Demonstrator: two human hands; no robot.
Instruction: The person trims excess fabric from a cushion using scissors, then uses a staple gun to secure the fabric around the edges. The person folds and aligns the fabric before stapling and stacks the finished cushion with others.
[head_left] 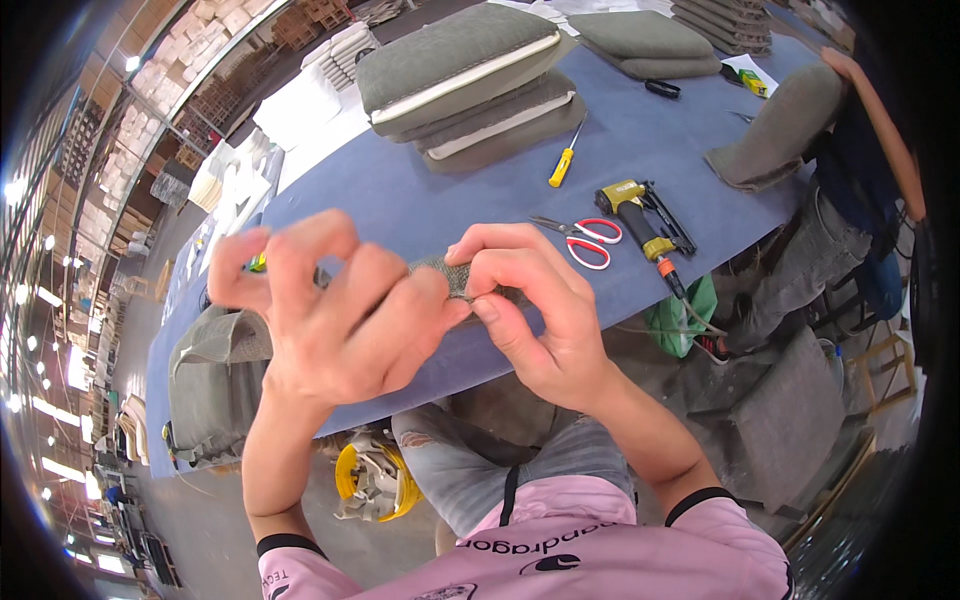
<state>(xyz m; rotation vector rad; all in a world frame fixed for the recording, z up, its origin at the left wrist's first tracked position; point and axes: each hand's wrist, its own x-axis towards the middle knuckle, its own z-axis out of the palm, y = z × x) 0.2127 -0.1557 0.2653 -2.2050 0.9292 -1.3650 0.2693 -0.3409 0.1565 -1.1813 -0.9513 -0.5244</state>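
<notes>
while the right hand (545, 310) has its grip closed, thumb and finger pinching a small piece of grey cloth (456, 274), the left hand (340, 320) meets it there, partly blurred, some fingers bent and spread; i cannot tell whether the left grip has hold of the cloth. the cloth is between both hands, above the near part of the blue bench (480, 205). beyond them lie red-and-white scissors (608, 234), a yellow screwdriver (562, 168) and a staple gun (634, 215), with stacked grey cushions (460, 55) farther back.
</notes>
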